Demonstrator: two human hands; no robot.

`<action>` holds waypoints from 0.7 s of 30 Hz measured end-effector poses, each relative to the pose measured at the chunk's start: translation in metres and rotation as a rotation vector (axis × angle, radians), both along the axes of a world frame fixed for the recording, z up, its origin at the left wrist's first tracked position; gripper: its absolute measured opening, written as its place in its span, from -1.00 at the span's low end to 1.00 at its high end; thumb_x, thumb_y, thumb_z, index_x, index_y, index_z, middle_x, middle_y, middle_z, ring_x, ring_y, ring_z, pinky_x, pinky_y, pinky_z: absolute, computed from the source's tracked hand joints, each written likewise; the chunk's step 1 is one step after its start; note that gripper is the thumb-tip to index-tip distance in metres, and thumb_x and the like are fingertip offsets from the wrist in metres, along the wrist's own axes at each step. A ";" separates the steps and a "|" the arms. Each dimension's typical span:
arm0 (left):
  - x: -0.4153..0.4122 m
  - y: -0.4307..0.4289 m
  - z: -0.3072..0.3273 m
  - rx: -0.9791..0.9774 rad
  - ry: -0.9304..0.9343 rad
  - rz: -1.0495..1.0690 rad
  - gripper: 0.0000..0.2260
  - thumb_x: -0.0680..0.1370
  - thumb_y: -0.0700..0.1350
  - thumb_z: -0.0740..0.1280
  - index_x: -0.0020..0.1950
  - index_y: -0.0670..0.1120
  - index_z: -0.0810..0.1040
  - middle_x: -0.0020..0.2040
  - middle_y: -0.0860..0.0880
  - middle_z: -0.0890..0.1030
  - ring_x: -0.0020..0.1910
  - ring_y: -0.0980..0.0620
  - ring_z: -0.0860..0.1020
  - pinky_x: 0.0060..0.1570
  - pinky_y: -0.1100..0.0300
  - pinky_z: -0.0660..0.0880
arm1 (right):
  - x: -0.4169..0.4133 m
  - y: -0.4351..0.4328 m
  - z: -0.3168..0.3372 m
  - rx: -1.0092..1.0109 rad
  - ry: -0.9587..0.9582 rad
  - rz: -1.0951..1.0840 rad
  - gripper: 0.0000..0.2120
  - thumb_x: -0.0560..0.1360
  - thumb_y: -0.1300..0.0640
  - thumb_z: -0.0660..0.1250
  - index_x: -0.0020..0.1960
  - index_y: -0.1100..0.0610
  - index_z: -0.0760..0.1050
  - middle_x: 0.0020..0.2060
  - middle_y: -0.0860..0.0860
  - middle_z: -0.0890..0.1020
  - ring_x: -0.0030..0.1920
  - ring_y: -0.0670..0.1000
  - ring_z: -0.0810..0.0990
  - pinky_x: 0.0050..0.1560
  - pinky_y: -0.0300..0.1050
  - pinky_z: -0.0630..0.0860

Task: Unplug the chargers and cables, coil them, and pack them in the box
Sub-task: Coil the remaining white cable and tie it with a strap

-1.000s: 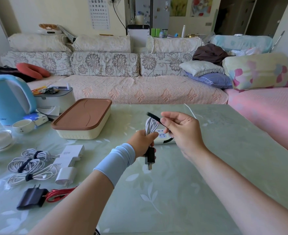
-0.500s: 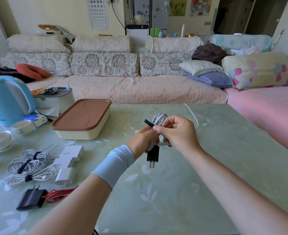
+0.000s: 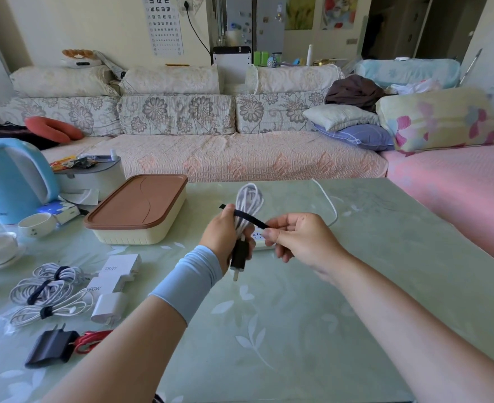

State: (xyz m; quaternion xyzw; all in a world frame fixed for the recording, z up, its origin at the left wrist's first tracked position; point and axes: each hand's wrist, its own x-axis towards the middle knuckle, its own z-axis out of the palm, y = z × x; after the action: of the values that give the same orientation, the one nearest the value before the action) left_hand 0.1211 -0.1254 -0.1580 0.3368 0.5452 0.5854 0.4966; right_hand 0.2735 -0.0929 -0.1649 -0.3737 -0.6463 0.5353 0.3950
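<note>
My left hand [image 3: 222, 232] grips a coiled white cable [image 3: 249, 200] upright above the table, with its black plug charger [image 3: 239, 255] hanging below the fist. A black strap [image 3: 248, 219] crosses the coil; my right hand [image 3: 298, 238] pinches its right end. Behind the hands lies a white power strip [image 3: 258, 238], mostly hidden, its white cord [image 3: 328, 200] running back. The cream box with a brown lid [image 3: 137, 210] stands shut at the left.
On the left of the table [image 3: 370, 271] lie tied white cable coils [image 3: 46, 286], white chargers [image 3: 115, 276], a black charger [image 3: 51, 347] and a red cable [image 3: 90, 340]. A blue kettle [image 3: 12, 178], cups [image 3: 35, 223] and a sofa [image 3: 196, 158] stand beyond.
My right hand has pulled the black strap end out to the right across the coil. The coil has risen slightly and stands more upright in my left hand.
</note>
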 end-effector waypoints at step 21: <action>-0.012 0.002 -0.002 0.090 0.256 -0.036 -0.68 0.64 0.01 0.05 -0.16 -0.15 0.41 -0.36 -0.19 0.44 -0.52 -0.07 0.39 -0.50 0.17 0.38 | -0.006 0.005 -0.006 0.167 -0.078 0.176 -0.81 0.57 0.22 0.34 -0.11 0.01 0.67 -0.39 -0.16 0.60 -0.30 -0.16 0.48 -0.16 -0.23 0.45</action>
State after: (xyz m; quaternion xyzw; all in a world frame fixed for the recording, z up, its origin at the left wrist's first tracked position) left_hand 0.1090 -0.1237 -0.1597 0.4405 0.5713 0.5524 0.4177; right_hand 0.2677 -0.0879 -0.1711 -0.3020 -0.7338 0.4973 0.3508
